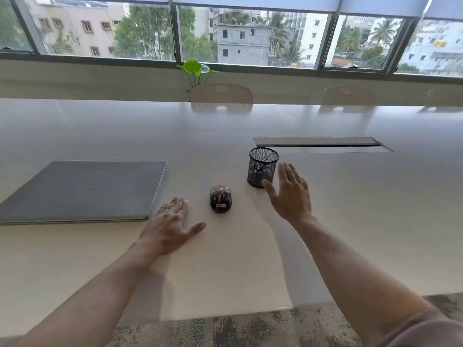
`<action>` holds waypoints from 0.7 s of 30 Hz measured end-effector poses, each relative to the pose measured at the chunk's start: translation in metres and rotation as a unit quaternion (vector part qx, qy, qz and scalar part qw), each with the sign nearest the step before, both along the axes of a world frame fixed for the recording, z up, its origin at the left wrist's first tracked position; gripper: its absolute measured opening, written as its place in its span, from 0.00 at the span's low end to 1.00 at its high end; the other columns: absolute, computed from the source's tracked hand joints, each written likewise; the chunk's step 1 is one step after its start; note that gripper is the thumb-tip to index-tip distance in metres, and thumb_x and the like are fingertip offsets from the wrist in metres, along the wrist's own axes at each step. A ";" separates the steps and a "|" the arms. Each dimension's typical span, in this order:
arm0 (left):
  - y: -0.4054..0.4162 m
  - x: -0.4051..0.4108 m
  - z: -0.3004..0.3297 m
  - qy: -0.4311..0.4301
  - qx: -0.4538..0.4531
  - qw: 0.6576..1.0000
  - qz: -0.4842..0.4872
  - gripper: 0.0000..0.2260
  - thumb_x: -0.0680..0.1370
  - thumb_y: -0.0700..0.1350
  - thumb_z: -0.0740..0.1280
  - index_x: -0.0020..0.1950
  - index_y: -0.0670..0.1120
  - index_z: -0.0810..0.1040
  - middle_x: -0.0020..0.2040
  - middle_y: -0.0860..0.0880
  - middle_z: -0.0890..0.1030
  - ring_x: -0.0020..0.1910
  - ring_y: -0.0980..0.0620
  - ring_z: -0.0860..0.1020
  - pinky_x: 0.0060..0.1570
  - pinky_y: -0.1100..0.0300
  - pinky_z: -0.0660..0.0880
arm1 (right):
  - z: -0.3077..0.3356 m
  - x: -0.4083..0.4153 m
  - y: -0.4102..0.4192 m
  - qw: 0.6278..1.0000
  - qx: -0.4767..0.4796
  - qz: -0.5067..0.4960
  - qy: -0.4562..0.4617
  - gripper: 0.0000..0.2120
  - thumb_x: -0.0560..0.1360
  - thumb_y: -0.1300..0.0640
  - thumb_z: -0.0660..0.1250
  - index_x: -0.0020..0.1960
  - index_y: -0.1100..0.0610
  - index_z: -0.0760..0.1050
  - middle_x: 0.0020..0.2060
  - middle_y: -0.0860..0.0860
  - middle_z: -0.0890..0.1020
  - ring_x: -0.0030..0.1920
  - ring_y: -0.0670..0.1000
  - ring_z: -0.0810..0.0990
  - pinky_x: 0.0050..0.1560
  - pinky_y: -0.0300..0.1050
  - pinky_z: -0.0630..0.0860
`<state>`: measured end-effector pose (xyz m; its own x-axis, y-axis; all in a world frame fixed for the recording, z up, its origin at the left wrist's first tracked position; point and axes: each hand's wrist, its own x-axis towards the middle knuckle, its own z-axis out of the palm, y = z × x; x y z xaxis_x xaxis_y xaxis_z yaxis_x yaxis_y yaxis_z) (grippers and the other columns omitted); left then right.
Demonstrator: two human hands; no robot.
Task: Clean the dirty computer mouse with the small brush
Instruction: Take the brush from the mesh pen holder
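A black computer mouse (220,198) flecked with brownish dirt lies on the white table (225,259) in the middle of the view. My left hand (172,221) rests flat on the table just left of the mouse, fingers straight, holding nothing. Raised above the table to the right of the mouse, my right hand (290,191) has its fingers spread and its thumb near the base of a black mesh pen cup (263,166). A dark object shows through the mesh inside the cup; whether it is the brush is unclear.
A closed grey laptop (82,191) lies at the left. A recessed cable slot (320,144) runs behind the cup. Chair backs (221,96) and a small green plant (194,71) stand beyond the far edge. Carpet (250,326) shows past the near edge.
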<state>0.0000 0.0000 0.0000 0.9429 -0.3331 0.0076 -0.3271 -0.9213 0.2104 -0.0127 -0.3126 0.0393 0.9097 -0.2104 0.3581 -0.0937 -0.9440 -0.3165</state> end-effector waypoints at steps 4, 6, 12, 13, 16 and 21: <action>0.002 0.000 0.000 -0.023 0.009 1.000 -0.005 0.58 0.61 0.81 0.34 0.80 0.45 0.51 0.80 0.49 0.50 0.79 0.55 0.46 0.76 0.57 0.43 | 0.017 0.024 -0.001 0.999 0.020 -0.003 -0.037 0.26 0.82 0.42 0.59 0.73 0.58 0.69 0.72 0.57 0.73 0.74 0.58 0.67 0.72 0.54 0.62; 0.001 0.000 -0.001 -0.025 0.014 1.000 -0.007 0.57 0.62 0.81 0.34 0.80 0.45 0.51 0.80 0.49 0.50 0.79 0.56 0.46 0.76 0.58 0.43 | 0.025 0.036 -0.002 1.000 0.012 0.006 -0.012 0.25 0.82 0.41 0.59 0.71 0.56 0.72 0.69 0.58 0.76 0.71 0.59 0.70 0.70 0.54 0.62; 0.001 -0.001 -0.001 -0.024 0.011 1.000 -0.003 0.57 0.61 0.81 0.34 0.80 0.45 0.51 0.80 0.50 0.50 0.79 0.56 0.45 0.76 0.59 0.41 | 0.052 0.064 -0.008 0.993 -0.069 0.065 0.076 0.22 0.81 0.36 0.57 0.61 0.49 0.80 0.58 0.57 0.82 0.65 0.59 0.75 0.70 0.55 0.61; 0.001 -0.001 -0.001 -0.023 0.011 1.000 -0.003 0.57 0.61 0.81 0.34 0.80 0.44 0.51 0.80 0.49 0.50 0.79 0.56 0.45 0.76 0.59 0.41 | 0.054 0.067 -0.008 0.990 -0.079 0.075 0.092 0.22 0.81 0.36 0.56 0.56 0.48 0.82 0.55 0.57 0.83 0.63 0.59 0.76 0.70 0.56 0.60; 0.002 0.001 -0.003 -0.028 0.014 1.000 -0.001 0.57 0.62 0.81 0.34 0.80 0.44 0.51 0.80 0.49 0.50 0.79 0.56 0.45 0.76 0.59 0.41 | 0.060 0.076 -0.009 0.982 -0.097 0.090 0.135 0.22 0.82 0.34 0.52 0.39 0.46 0.74 0.43 0.52 0.80 0.61 0.58 0.77 0.75 0.63 0.51; 0.002 0.002 -0.005 -0.026 0.014 1.000 -0.004 0.56 0.63 0.81 0.35 0.80 0.44 0.51 0.80 0.49 0.50 0.79 0.56 0.45 0.76 0.59 0.41 | 0.065 0.087 -0.012 0.973 -0.104 0.095 0.182 0.27 0.81 0.32 0.49 0.38 0.51 0.72 0.35 0.47 0.77 0.51 0.54 0.76 0.76 0.71 0.40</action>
<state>0.0020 0.0023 -0.0048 0.9388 -0.3412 0.0479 -0.3444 -0.9239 0.1666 0.0738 -0.3243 0.1041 0.9996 0.0159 0.0215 0.0179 -0.9953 -0.0951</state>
